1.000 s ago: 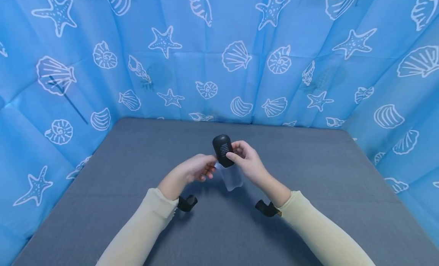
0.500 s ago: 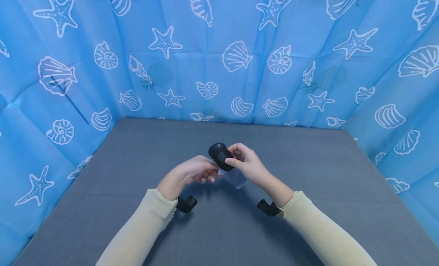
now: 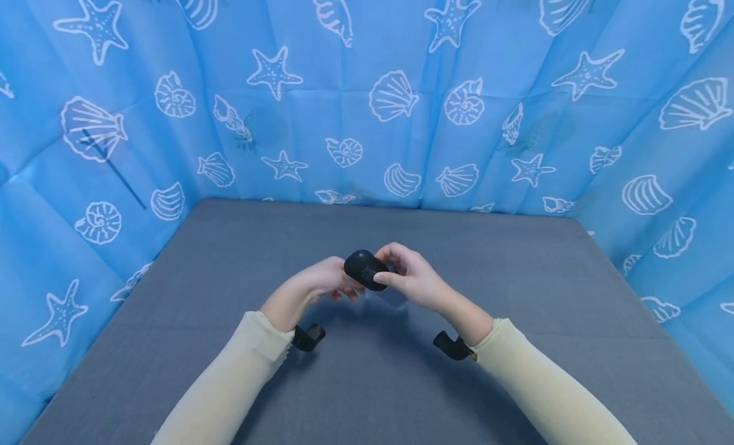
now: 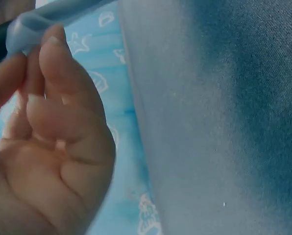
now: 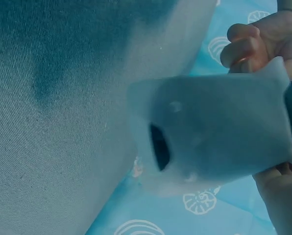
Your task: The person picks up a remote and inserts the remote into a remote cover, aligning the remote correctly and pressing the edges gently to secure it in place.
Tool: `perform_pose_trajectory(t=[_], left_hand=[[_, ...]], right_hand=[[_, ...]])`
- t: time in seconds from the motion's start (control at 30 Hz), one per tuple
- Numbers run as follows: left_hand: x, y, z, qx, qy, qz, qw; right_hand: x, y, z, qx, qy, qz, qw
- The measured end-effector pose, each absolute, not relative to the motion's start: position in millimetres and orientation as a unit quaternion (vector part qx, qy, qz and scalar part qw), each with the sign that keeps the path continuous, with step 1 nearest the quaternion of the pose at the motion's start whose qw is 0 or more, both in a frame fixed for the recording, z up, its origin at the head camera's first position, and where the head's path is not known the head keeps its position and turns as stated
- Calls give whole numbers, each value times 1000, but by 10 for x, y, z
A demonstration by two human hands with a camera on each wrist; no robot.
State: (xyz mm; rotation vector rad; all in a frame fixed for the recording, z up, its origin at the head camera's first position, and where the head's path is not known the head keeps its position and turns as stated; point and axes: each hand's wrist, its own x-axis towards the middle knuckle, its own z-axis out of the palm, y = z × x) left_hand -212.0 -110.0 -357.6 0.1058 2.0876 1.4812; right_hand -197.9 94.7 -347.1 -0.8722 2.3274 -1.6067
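1. your right hand (image 3: 414, 276) pinches the smooth black, round-ended case with pale print (image 3: 366, 268): thumb flat on the printed face, fingers curled at its far edge, spread only as wide as the case needs.
2. your left hand (image 3: 328, 276) pinches the rim of the frosted, translucent, soft-looking pouch (image 5: 224, 122), thumb and fingertips nearly together on it.
3. the case is tilted between your hands at the pouch's mouth; how much of it sits inside, you can't tell from here.
4. to work the two cleanly, i'd line the case's long side up with the pouch and draw the near rim slightly aside. the wall looks thin and likely to buckle, so use small, straight moves, and mind your right thumb near the edge.
5. both hands are raised above the dark grey, cloth-covered table (image 3: 367, 387), with the blue seashell-print curtain (image 3: 321, 120) behind.
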Motion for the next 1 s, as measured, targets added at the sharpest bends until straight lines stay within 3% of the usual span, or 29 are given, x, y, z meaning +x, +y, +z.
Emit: perform_pose_trajectory(t=[0.53,0.73,1.0], left_hand=[[-2117,-1093,-3622,24,751,590,294],[-2096,-1049,-3615,-3,762,586,275],[-2092,-993,-3664,-44,757,605,243]], right_hand=[[-1981,1004,-3448,-346,795,-496,50],[-1998,1015,-3474,-365,795,-484,14],[-2012,1023,-3487,-359,795,-489,6]])
